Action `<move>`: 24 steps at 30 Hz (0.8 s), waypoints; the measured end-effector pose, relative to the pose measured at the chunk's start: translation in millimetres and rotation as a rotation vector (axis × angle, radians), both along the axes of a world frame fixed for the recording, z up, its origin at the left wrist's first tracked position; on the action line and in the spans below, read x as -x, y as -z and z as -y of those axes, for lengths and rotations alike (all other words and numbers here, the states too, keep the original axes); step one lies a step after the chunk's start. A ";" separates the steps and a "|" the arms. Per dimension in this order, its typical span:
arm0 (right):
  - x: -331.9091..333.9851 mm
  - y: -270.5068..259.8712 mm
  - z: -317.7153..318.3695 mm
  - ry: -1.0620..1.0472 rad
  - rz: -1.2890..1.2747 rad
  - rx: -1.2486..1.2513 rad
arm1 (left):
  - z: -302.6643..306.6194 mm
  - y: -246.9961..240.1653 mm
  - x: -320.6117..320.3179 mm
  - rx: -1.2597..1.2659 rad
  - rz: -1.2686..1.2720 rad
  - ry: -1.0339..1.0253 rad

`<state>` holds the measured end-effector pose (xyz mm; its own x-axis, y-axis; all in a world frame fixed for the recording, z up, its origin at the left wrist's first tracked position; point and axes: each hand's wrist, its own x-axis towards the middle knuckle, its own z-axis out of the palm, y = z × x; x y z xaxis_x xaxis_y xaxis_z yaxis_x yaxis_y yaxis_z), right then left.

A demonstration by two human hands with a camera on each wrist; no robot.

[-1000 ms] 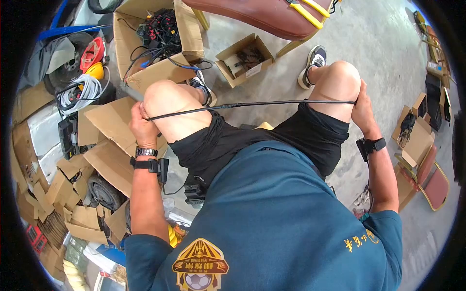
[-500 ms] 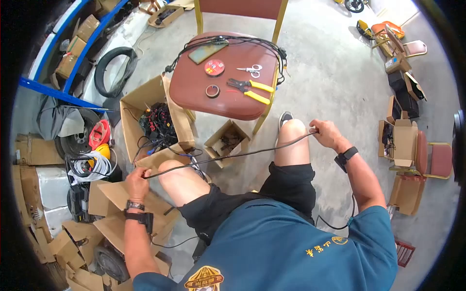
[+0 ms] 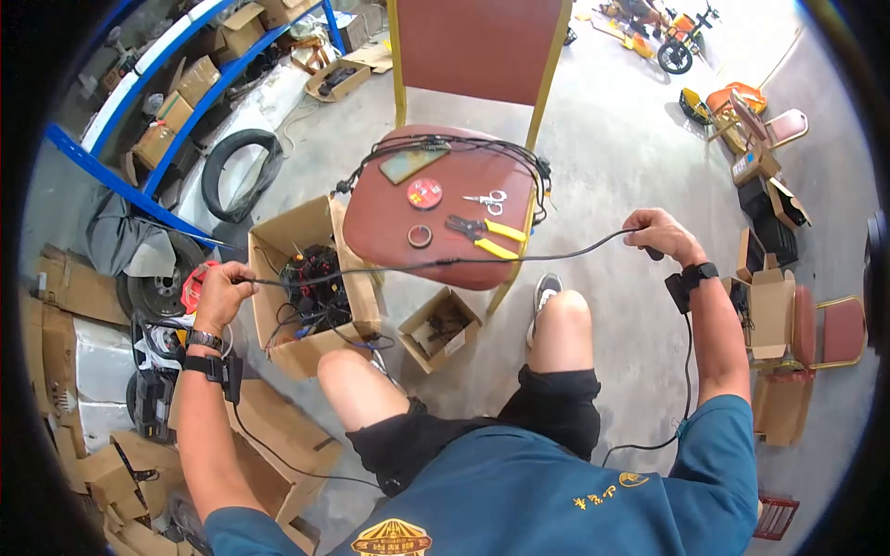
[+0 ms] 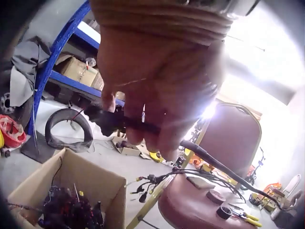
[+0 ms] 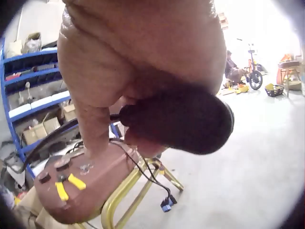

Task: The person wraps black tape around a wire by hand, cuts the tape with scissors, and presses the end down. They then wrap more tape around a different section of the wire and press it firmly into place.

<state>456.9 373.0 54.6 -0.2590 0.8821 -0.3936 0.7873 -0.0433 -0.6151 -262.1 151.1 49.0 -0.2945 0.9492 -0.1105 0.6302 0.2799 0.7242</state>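
A black cable stretches between both hands, sagging slightly in front of the red chair seat. My left hand pinches its left end over the big carton. In the left wrist view, a dark connector-like end shows by the fingers, with a thin red wire sticking out. My right hand grips the other end, right of the chair. A thick black piece on that end pokes out of the palm in the right wrist view; its exact kind I cannot tell.
The red chair bears yellow-handled wire strippers, scissors, tape rolls, a flat greenish slab and a cable bundle. An open carton of tangled wires and a smaller box stand before it. Blue shelving is at left.
Both hands have risen and moved forward from the knees toward the chair, still holding the cable, which went from taut to slightly sagging. The head view has tilted up, bringing the whole seat into sight.
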 end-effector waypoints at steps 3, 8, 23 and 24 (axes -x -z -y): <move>-7.9 -6.7 -19.0 0.082 -0.136 0.077 | -31.4 4.2 13.4 -0.108 0.067 -0.011; -6.4 11.3 -54.7 0.165 -0.187 -0.089 | -102.8 26.9 38.1 -0.158 -0.159 0.033; 1.8 122.5 -194.2 0.242 -0.006 -0.394 | -299.8 71.0 19.9 -0.225 -0.622 -0.013; 2.7 128.3 -199.4 0.252 -0.004 -0.384 | -307.7 77.4 22.6 -0.220 -0.614 -0.014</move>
